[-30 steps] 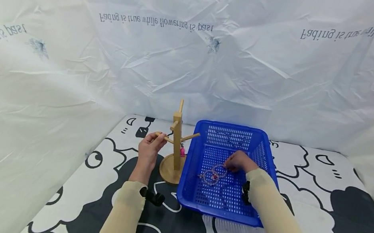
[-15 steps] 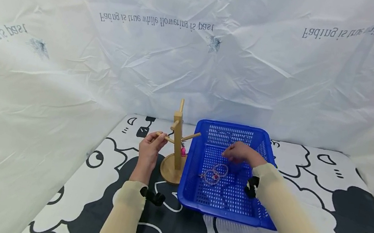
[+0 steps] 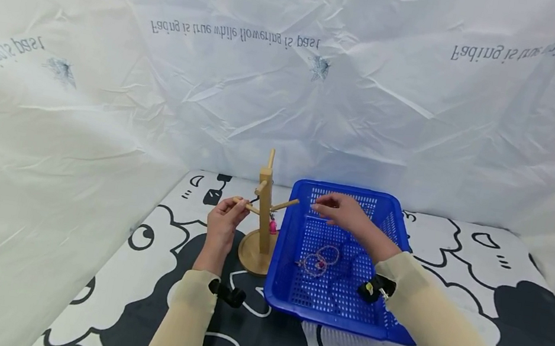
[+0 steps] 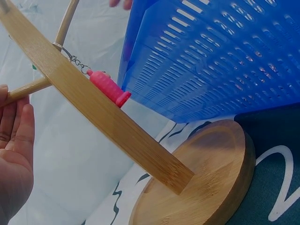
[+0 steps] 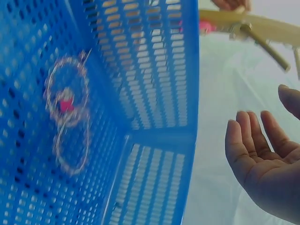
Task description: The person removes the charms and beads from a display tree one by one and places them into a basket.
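Blue plastic forms the basket beside a wooden peg stand. The left hand pinches one peg; the right hand (fingers relaxed) hovers near another. Beaded bracelets overlap inside the basket; a pink keychain dangles alongside the stand.

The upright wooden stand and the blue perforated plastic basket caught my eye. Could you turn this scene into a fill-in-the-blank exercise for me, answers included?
1. The hand gripping a round wooden peg of the stand is the person's ____ hand.
2. The small charm hanging by a thin metal chain is coloured ____.
3. In the head view, the basket is to the ____ of the stand.
4. The pale beaded loops in the basket number ____.

Missing words: left; pink; right; two.
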A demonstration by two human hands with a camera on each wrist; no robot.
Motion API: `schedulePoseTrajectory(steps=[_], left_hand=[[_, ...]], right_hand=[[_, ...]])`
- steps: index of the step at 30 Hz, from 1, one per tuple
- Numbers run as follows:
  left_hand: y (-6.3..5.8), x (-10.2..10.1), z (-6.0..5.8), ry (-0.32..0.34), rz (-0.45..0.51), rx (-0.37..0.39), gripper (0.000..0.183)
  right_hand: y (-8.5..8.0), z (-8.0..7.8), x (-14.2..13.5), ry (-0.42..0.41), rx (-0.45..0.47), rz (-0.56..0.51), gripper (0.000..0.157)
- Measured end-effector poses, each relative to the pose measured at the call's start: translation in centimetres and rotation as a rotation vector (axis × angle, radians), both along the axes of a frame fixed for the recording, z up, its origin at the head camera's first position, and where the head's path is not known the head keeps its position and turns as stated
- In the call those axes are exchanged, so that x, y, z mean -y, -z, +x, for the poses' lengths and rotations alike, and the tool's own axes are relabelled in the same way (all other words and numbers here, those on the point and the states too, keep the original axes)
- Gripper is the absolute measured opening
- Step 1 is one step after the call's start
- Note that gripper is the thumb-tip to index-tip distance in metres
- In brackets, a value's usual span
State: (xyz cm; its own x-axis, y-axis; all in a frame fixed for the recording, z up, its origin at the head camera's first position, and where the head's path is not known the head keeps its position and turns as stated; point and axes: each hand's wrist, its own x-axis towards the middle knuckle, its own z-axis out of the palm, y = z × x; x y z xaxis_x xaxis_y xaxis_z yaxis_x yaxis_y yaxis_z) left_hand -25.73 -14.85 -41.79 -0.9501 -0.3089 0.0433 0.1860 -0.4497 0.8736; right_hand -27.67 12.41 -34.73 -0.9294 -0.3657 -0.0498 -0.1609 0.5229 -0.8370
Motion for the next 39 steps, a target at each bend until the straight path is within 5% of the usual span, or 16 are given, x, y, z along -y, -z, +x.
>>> schedulePoseTrajectory(steps=[19,39], left_hand=[[-0.1,0.1,0.2,-0.007,-0.025,-0.005,0.005],[0.0,-0.1,-0.3,0.031,0.015,0.009,0.004]], right_hand=[[-1.2,1.5,4.5,0.063,-0.019,-0.142,0.031],[-0.8,1.8,4.0,0.046,-0.029,-0.214,0.023]])
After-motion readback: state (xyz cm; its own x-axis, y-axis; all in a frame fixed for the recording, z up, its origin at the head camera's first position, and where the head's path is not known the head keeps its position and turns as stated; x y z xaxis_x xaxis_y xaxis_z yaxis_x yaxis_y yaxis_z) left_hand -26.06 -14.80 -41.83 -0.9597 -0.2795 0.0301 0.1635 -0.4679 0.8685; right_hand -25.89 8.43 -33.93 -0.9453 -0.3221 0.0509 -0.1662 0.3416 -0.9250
